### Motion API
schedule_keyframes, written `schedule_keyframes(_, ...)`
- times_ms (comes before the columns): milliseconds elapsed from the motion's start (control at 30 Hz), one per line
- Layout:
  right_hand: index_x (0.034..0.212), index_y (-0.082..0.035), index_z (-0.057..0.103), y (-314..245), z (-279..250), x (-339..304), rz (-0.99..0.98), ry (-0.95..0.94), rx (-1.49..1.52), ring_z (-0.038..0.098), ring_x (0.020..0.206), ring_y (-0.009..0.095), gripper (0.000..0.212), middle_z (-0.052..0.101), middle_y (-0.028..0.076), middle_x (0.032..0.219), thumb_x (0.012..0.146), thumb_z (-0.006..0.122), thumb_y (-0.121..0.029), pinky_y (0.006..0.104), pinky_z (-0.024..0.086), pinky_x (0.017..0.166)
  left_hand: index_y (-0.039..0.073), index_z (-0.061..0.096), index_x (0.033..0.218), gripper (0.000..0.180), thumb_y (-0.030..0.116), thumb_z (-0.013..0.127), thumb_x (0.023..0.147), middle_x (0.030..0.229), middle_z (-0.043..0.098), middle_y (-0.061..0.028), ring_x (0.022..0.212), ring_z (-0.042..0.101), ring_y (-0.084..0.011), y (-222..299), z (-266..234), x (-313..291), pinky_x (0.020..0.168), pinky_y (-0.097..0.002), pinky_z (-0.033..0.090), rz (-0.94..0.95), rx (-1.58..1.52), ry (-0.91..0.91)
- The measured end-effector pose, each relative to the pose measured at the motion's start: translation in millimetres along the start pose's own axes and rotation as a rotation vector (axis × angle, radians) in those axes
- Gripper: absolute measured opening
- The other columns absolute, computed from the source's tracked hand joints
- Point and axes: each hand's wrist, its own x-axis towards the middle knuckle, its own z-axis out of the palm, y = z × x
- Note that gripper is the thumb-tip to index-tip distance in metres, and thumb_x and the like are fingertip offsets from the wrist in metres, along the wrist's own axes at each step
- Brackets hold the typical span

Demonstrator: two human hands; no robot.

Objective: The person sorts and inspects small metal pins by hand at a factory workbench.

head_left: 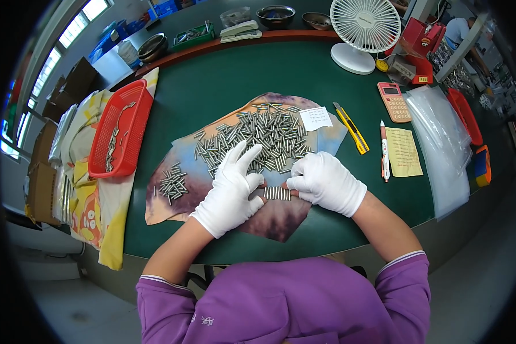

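Both my hands wear white gloves. Between them a short row of small metal pins lies side by side on a tie-dyed cloth. My left hand presses against the row's left end with its fingers spread. My right hand is curled against the right end, fingertips on the pins. Just beyond my hands lies a large loose pile of the same pins. A smaller heap of pins sits at the cloth's left side.
A red basket holding some pins stands to the left on a patterned cloth. To the right lie a white paper slip, a yellow utility knife, a pen, a yellow note, an orange calculator and clear plastic bags. A white fan stands at the back.
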Motion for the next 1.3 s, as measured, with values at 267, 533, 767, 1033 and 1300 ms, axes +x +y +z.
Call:
schedule_keyframes(267,0.090,-0.013,0.068,-4.9,-4.7,6.0,-0.013,0.040,0.023,0.063,0.074,0.028,0.025,0.063,0.006,0.085,0.066,0.070,-0.006,0.0411,0.050,0.061,0.004,0.066,0.089,0.026,0.013,0.078,0.068,0.144,0.045,-0.0241,0.136,0.036,-0.0496,-0.1,7.0,-8.2,0.112,-0.0554,0.033,-0.038,-0.027,0.050)
schedule_keyframes(533,0.094,-0.011,0.070,-2.0,7.9,8.5,-0.129,0.121,0.088,0.064,0.092,0.032,0.025,0.064,0.013,0.103,0.070,0.067,-0.006,0.0424,0.053,0.074,0.004,0.061,0.091,0.030,0.010,0.079,0.068,0.148,0.039,-0.0238,0.140,0.032,-0.0485,0.2,11.6,-9.4,0.112,-0.0550,0.033,-0.048,-0.037,0.086)
schedule_keyframes(767,0.086,-0.009,0.068,1.5,-4.0,7.3,-0.147,0.106,0.144,0.064,0.095,0.034,0.020,0.065,0.013,0.103,0.066,0.070,-0.005,0.0443,0.053,0.076,0.005,0.062,0.087,0.024,0.007,0.076,0.067,0.146,0.041,-0.0246,0.139,0.032,-0.0499,-9.0,-4.1,-22.8,0.111,-0.0560,0.033,-0.074,-0.060,0.088)
schedule_keyframes(1033,0.085,-0.010,0.069,-2.3,0.9,11.9,-0.168,0.049,0.099,0.062,0.097,0.031,0.019,0.063,0.011,0.101,0.066,0.069,-0.010,0.0433,0.051,0.077,0.003,0.059,0.088,0.018,0.004,0.072,0.074,0.147,0.041,-0.0293,0.140,0.032,-0.0498,-32.0,-10.8,-35.9,0.113,-0.0533,0.030,-0.199,-0.085,0.252)
schedule_keyframes(1300,0.089,-0.010,0.069,-13.4,7.7,24.7,-0.169,0.022,0.043,0.060,0.098,0.029,0.018,0.063,0.010,0.102,0.071,0.066,-0.013,0.0418,0.049,0.082,0.004,0.061,0.089,0.018,0.004,0.072,0.075,0.147,0.041,-0.0290,0.140,0.032,-0.0500,-27.7,-6.3,-37.6,0.113,-0.0531,0.030,-0.233,-0.128,0.273)
